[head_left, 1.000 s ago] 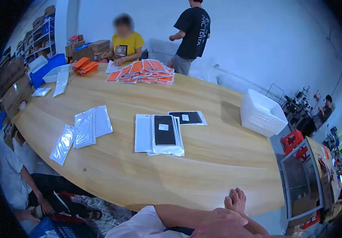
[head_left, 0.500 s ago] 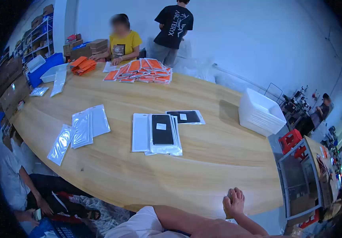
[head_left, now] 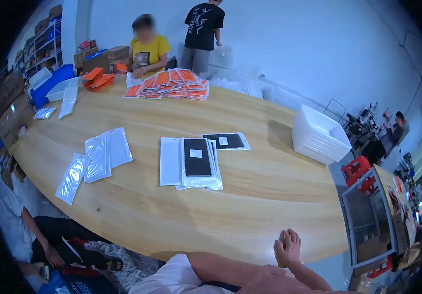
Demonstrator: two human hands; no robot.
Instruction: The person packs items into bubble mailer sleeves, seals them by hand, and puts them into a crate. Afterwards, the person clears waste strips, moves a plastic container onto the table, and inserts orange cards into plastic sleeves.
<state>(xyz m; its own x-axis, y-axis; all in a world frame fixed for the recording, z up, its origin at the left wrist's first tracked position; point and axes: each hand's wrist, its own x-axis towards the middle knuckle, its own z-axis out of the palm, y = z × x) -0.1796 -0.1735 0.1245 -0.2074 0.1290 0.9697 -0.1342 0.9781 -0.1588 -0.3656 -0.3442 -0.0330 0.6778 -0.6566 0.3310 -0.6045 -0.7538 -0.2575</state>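
My right hand (head_left: 288, 248) rests at the near right edge of the table (head_left: 250, 215), its fingers curled closed. Whatever lies under or inside those fingers is too hidden to make out. A bare arm (head_left: 225, 267) crosses the bottom of the view beside white cloth, and my left hand does not show. Farther in, at mid-table, lies a stack of clear-fronted pouches (head_left: 171, 161) with a black flat panel bearing a white label (head_left: 195, 153) on top. Another pouch with a black panel (head_left: 228, 141) lies just behind. Several white-and-clear pouches (head_left: 98, 159) are spread to the left.
Stacked white trays (head_left: 318, 139) stand at the table's right end. Across the table, a person in yellow (head_left: 149, 51) sits behind a heap of orange packets (head_left: 171, 85). Another person in black (head_left: 202, 29) stands behind. A seated person's arm (head_left: 42, 240) shows at lower left.
My right hand stays almost still while the view shifts slightly. The person in yellow now has an orange piece at one hand. The person in black has turned, one arm now hanging out.
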